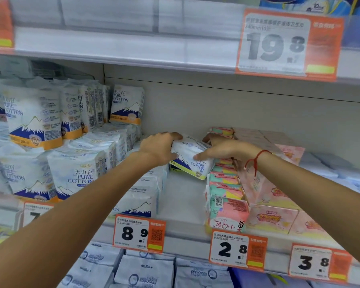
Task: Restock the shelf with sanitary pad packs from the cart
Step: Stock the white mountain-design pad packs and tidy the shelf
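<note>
Bright, even shop lighting with soft shadows; the upper shelf (112,48) and its price tag (289,44) look blurred, edges curve with wide-angle distortion.

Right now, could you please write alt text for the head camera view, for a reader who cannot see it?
Both hands, left hand and right hand, hold a white Pure Cotton pad pack, tilted, over a gap on a store shelf. White packs are stacked to its left, pink packs to its right, with orange price tags below.

Both hands (187,149) gripping white pad pack (190,159), over shelf (181,196)
</note>
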A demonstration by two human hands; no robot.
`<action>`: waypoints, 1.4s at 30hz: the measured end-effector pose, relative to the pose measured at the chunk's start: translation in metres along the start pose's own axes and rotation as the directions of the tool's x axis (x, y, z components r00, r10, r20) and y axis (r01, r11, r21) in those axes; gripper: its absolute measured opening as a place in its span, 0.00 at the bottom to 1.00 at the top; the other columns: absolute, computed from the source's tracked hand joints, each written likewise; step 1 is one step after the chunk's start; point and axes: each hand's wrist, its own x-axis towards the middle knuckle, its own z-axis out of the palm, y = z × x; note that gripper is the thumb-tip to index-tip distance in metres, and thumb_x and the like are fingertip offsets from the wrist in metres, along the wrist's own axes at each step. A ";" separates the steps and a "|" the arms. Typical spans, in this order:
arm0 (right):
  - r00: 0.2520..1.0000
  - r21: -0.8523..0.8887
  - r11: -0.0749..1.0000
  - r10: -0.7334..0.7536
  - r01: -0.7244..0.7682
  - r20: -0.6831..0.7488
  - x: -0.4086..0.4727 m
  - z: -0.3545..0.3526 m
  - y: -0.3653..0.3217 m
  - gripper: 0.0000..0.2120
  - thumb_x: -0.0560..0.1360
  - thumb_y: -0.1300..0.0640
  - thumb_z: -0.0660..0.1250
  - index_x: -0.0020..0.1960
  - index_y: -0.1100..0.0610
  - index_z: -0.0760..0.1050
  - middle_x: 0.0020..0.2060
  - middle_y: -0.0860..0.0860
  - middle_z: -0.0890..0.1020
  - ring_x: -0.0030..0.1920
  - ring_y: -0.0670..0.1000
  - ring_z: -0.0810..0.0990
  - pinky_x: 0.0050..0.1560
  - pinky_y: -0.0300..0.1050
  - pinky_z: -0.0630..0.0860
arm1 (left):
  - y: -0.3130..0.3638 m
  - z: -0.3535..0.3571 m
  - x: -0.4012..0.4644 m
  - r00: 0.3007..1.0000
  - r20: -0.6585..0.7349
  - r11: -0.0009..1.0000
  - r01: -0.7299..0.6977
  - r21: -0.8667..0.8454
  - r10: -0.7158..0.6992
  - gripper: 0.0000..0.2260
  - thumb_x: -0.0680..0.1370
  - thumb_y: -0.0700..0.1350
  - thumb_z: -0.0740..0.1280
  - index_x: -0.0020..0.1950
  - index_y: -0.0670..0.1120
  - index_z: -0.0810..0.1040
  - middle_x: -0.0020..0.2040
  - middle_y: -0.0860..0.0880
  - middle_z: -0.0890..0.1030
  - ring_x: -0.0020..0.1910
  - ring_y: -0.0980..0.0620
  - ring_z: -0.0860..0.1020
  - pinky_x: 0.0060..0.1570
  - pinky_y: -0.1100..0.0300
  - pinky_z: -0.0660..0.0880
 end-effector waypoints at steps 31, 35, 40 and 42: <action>0.996 -0.512 0.856 -0.084 0.066 -0.012 0.028 0.036 -0.002 0.32 0.71 0.52 0.72 0.73 0.51 0.65 0.69 0.52 0.71 0.67 0.54 0.71 0.64 0.48 0.72 | 0.016 0.021 0.009 0.979 0.202 0.944 -0.033 0.328 -0.036 0.22 0.77 0.46 0.67 0.70 0.54 0.70 0.67 0.48 0.74 0.66 0.46 0.72 0.62 0.52 0.69; 0.999 -0.415 0.909 -0.038 0.046 0.029 0.003 0.024 -0.006 0.33 0.74 0.54 0.69 0.75 0.56 0.59 0.72 0.54 0.67 0.70 0.55 0.67 0.69 0.47 0.67 | 0.021 0.013 -0.008 0.982 0.187 0.954 -0.024 0.298 -0.034 0.24 0.77 0.45 0.64 0.73 0.52 0.67 0.68 0.46 0.73 0.69 0.45 0.68 0.66 0.51 0.65; 0.969 -0.225 0.966 -0.168 0.125 -0.182 -0.058 0.002 -0.002 0.16 0.73 0.58 0.68 0.61 0.52 0.77 0.60 0.53 0.79 0.59 0.53 0.77 0.59 0.46 0.74 | 0.042 -0.017 -0.047 0.999 0.051 0.999 0.011 0.035 -0.013 0.19 0.77 0.47 0.64 0.68 0.53 0.72 0.65 0.48 0.77 0.65 0.46 0.73 0.62 0.51 0.72; 0.949 -0.161 0.974 -0.198 0.162 -0.246 -0.094 -0.007 0.005 0.13 0.73 0.60 0.68 0.56 0.51 0.80 0.55 0.50 0.81 0.51 0.48 0.79 0.54 0.43 0.75 | 0.059 -0.029 -0.066 1.000 0.020 0.998 -0.007 -0.056 0.008 0.16 0.77 0.47 0.64 0.65 0.53 0.76 0.63 0.52 0.79 0.62 0.47 0.76 0.60 0.51 0.74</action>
